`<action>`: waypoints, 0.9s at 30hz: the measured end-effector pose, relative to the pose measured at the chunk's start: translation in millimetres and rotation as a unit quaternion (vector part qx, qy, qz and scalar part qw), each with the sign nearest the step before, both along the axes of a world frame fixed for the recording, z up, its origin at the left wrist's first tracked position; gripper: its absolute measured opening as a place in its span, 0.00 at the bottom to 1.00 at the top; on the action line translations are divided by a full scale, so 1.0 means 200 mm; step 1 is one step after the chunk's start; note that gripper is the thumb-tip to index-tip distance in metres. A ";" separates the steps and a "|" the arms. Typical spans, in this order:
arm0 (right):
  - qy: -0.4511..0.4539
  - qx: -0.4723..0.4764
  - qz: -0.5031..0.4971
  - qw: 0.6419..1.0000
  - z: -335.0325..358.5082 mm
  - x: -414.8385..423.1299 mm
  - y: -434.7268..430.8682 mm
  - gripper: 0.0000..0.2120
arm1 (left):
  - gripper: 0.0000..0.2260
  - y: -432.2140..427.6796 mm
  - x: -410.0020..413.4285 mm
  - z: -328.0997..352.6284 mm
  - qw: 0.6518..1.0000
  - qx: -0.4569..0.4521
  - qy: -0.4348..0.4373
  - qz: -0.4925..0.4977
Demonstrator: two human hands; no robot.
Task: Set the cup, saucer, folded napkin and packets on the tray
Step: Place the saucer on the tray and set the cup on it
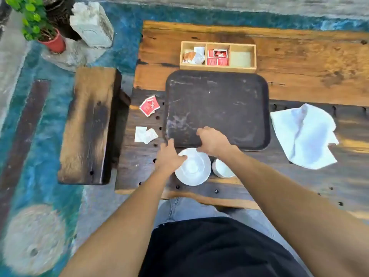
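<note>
Your left hand (169,156) grip pinches rim of round glossy white saucer (193,168), desk's 6 o'clock edge. Your right hand (213,140) grip curled on saucer's far rim. Smooth cup (221,168) at its 3 o'clock. Scuffed dark rounded-rectangle tray (217,108) at 12; crumpled white napkin (305,134) right; red packets (149,105) left.
</note>
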State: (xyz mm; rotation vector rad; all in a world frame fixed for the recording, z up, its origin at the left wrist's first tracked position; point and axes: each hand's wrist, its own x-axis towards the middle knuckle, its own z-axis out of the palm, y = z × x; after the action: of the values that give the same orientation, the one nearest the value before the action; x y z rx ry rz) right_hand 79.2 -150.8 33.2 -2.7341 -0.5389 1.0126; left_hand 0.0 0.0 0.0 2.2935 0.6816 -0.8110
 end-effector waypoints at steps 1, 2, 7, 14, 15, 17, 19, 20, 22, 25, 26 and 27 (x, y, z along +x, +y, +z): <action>0.012 -0.017 0.000 1.000 -0.02 -0.01 0.01 0.21 | 0.34 0.00 0.00 -0.03 1.000 0.014 0.018 -0.006; 0.013 -0.017 -0.006 1.000 -0.05 -0.01 0.03 0.19 | 0.29 0.00 0.01 -0.06 0.999 0.023 0.027 -0.002; 0.021 -0.033 -0.019 0.999 -0.17 -0.10 0.08 0.16 | 0.16 0.01 -0.01 -0.21 0.998 -0.002 0.058 0.019; 0.029 -0.037 -0.053 0.998 -0.26 -0.11 0.07 0.19 | 0.17 0.08 -0.06 -0.30 0.974 -0.120 0.072 0.179; 0.031 -0.034 -0.061 0.997 -0.26 -0.11 0.07 0.20 | 0.16 0.10 -0.07 -0.30 0.969 -0.127 0.078 0.197; 0.038 -0.025 -0.083 0.995 -0.28 -0.10 0.06 0.19 | 0.16 0.14 -0.07 -0.30 0.965 -0.134 0.083 0.209; 0.049 -0.013 -0.108 0.993 -0.28 -0.08 0.05 0.18 | 0.15 0.19 -0.07 -0.28 0.962 -0.136 0.083 0.220; 0.054 -0.006 -0.117 0.992 -0.29 -0.06 0.04 0.17 | 0.14 0.21 -0.06 -0.26 0.961 -0.139 0.082 0.225; 0.067 0.013 -0.133 0.989 -0.30 -0.03 0.03 0.15 | 0.13 0.24 -0.03 -0.22 0.959 -0.149 0.073 0.228; 0.093 0.070 -0.162 0.980 -0.32 0.03 0.03 0.10 | 0.15 0.29 0.03 -0.16 0.962 -0.155 0.046 0.220; 0.107 0.094 -0.178 0.974 -0.32 0.05 0.03 0.10 | 0.15 0.30 0.06 -0.15 0.961 -0.159 0.041 0.224; 0.120 0.117 -0.197 0.966 -0.32 0.07 0.03 0.10 | 0.15 0.30 0.09 -0.15 0.958 -0.162 0.037 0.232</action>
State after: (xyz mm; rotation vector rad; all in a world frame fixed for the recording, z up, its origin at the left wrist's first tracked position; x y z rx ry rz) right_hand 93.7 -145.1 -31.6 -2.3356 -0.0631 1.0736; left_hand 17.8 60.8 -30.0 1.7209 0.9922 -0.7187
